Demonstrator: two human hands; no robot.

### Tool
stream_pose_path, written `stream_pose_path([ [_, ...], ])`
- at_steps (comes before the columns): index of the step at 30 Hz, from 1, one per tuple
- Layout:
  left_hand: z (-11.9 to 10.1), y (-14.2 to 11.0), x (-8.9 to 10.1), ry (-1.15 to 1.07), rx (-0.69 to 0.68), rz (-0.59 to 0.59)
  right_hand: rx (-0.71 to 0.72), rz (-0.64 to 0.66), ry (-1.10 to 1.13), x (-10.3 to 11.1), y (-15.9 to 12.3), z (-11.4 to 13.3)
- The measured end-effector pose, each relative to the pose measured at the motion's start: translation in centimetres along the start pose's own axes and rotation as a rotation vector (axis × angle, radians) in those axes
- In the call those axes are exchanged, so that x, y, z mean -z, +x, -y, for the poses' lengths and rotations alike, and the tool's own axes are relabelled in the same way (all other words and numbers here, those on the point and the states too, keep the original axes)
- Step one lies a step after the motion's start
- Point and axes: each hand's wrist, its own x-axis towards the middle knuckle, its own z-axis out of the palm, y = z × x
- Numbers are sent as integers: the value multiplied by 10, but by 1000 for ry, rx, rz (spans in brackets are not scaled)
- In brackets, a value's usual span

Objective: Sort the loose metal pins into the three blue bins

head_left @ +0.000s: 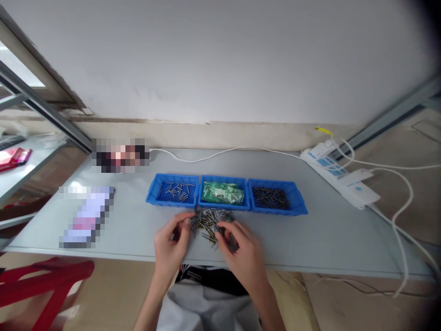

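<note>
A loose pile of thin metal rods (206, 223), dark, silvery and some yellowish, lies on the table between my hands; they look like small drill bits. At the pile's left edge is my left hand (173, 238), its thumb and index fingertip drawn together. My right hand (244, 246) rests against the right side, fingers curled and thumb close to the index finger. Whatever either hand pinches is too small to make out. Behind the pile, a left blue bin (153, 197) holds scattered silvery rods, a middle blue bin (223, 206) green-tinted plastic packets, and a right blue bin (299, 202) dark rods.
A pixelated phone-like object (87, 216) lies at the left, and another blurred item (120, 155) stands behind it. White power strips (339, 174) and cables occupy the right side. A wall (220, 69) rises behind the table; a red stool (51, 280) stands lower left.
</note>
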Motion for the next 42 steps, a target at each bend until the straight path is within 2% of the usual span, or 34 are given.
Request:
stream_pose_path([
  [3, 0, 5, 3, -82, 90, 63, 68, 89, -63, 8, -7, -4],
  [6, -1, 8, 3, -135, 147, 90, 94, 123, -91, 17, -14, -9],
  [12, 3, 8, 2, -192, 232, 104, 99, 109, -150, 27, -21, -18],
  [21, 3, 9, 2, -162, 250, 125, 73, 47, -185, 22, -18, -13],
  [25, 0, 9, 0, -113, 179, 136, 12, 16, -123, 27, -17, -14],
  [30, -3, 9, -3, -10, -39, 171, -41, -25, -28, 34, -12, -14],
  [36, -5, 7, -10, -7, -344, 356, -8, -74, 39, 27, 9, 6],
  [38, -6, 6, -12, -8, -381, 389, 26, -76, 46, 22, 15, 13],
  [42, -9, 4, -16, -12, -342, 366, 83, -103, 61, 16, 22, 19],
])
